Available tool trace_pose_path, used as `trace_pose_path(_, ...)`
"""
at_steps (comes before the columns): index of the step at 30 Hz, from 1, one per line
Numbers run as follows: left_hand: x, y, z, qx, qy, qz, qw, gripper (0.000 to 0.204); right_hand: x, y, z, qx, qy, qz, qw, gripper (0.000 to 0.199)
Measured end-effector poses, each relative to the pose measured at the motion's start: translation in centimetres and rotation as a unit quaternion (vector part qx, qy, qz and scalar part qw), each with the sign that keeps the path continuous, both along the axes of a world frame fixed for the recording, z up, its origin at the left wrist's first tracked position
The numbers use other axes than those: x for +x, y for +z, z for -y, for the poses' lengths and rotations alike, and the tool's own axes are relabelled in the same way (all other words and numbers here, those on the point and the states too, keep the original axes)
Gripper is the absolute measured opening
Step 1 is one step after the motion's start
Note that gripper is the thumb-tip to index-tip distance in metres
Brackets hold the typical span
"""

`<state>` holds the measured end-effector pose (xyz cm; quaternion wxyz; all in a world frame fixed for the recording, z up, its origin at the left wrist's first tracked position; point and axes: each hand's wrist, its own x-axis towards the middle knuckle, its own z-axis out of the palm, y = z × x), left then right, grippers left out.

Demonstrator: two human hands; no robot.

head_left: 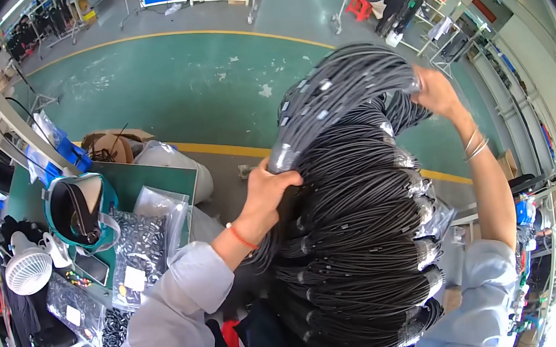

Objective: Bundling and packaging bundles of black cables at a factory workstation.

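Note:
A thick bundle of black cables (343,84) arches between my two hands, with small white tags among the strands. My left hand (263,193) is wrapped round its left end, where clear wrap binds it. At the other bound end, my right hand (437,91) grips the bundle from the right. Beneath it lies a long row of similar black cable bundles (366,253), side by side and tied with clear wrap, reaching back toward my body. What the row rests on is mostly hidden.
To the left, a green table (176,176) bears a teal bag (109,217), a white fan (28,271), a phone (91,269) and a plastic bag of small dark parts (140,244). A white sack (175,164) stands beyond it. Shelving (510,94) lines the right side.

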<state>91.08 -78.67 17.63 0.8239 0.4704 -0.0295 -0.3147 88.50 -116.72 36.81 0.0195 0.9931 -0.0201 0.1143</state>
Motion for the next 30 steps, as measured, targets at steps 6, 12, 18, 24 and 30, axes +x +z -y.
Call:
trace_pose_path(6, -0.4, -17.0, 2.3, 0.384, 0.119, 0.267, 0.876, 0.039, 0.3, -2.7, -6.4, -0.106, -0.027, -0.088, 0.99, 0.06)
trace_pose_path(12, -20.1, -37.2, -9.5, 0.385, -0.4, 0.326, 0.765, 0.035, -0.4, -1.9, -15.6, -0.151, 0.115, -0.015, 0.982, 0.048)
trace_pose_path(18, -28.3, -34.4, -20.0, 0.418, -0.513, 0.216, 0.718, 0.042, 4.9, -9.6, -30.6, -0.107, 0.325, -0.094, 0.935, 0.025)
trace_pose_path(24, -30.2, -24.1, -26.2, 0.389, -0.333, 0.191, 0.837, 0.046, 16.2, -30.8, -36.4, -0.124, 0.163, -0.086, 0.975, 0.015)
trace_pose_path(30, -33.0, -18.4, -33.7, 0.313, -0.244, 0.032, 0.917, 0.046, 6.7, -60.0, -37.4, 0.001, -0.019, -0.049, 0.999, 0.041)
